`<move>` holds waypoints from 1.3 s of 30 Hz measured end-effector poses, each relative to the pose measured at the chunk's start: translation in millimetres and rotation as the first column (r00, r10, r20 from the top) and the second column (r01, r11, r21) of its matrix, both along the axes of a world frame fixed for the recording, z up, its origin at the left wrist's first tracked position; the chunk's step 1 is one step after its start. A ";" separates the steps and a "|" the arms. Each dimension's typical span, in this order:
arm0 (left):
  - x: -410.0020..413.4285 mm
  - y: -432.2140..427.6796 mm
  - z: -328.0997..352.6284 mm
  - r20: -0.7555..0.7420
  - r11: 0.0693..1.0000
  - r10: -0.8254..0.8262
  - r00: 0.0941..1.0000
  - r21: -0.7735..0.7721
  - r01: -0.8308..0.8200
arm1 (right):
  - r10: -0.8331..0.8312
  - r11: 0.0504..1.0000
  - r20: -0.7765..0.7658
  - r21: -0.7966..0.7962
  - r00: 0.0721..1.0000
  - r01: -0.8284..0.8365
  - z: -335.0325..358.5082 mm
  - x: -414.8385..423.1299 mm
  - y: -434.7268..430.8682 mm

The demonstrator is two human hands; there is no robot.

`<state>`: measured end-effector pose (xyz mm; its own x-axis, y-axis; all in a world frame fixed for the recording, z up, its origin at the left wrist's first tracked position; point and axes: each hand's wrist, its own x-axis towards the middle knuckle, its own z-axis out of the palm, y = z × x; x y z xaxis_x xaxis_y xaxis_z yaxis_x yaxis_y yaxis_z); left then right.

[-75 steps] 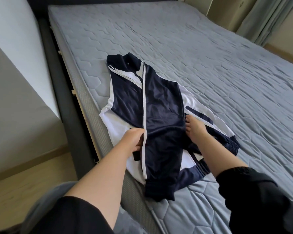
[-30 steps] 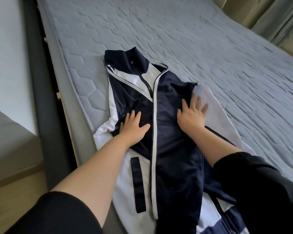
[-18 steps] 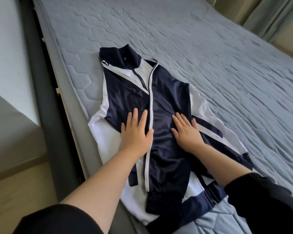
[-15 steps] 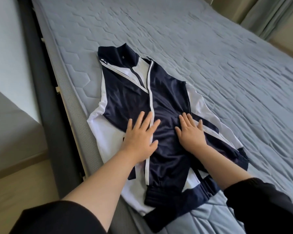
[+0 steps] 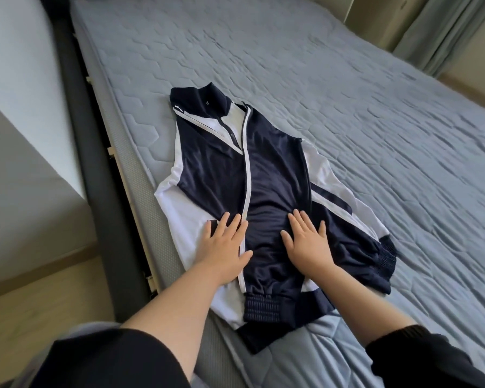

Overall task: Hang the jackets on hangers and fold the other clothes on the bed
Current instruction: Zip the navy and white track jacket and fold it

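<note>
Both hands slid down from chest level toward the hem. Now the left hand [image 5: 224, 247] and right hand [image 5: 308, 243] lie flat, fingers spread, pressing the jacket [image 5: 275, 175] on either side of its white zip line. It lies on the bed [image 5: 347, 79] by the left edge, collar far, hem nearest. Judgement: both hands reach the hem equally.
</note>
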<state>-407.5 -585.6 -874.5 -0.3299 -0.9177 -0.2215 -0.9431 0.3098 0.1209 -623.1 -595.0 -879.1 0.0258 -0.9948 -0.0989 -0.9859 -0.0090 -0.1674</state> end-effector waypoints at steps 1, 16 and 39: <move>2.7 -2.5 3.6 -0.037 1.000 0.017 0.999 -0.011 -0.017 | -0.014 1.000 0.012 -0.019 1.000 0.014 4.0 3.7 -0.6; 68.7 -94.6 17.4 -0.244 0.850 0.491 0.836 -0.075 -0.521 | 0.194 0.981 0.082 -0.020 0.978 -0.193 22.9 113.9 -121.4; 155.9 -223.9 12.3 -0.280 0.838 0.505 0.816 0.385 -0.387 | 0.140 0.988 0.323 -0.114 0.936 -0.108 72.6 236.4 -350.0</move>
<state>-251.6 -809.5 -862.2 -0.0095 -0.8901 -0.4556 -0.8375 -0.2418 0.4900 -386.7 -945.0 -806.4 0.1645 -0.9859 0.0293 -0.8656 -0.1586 -0.4749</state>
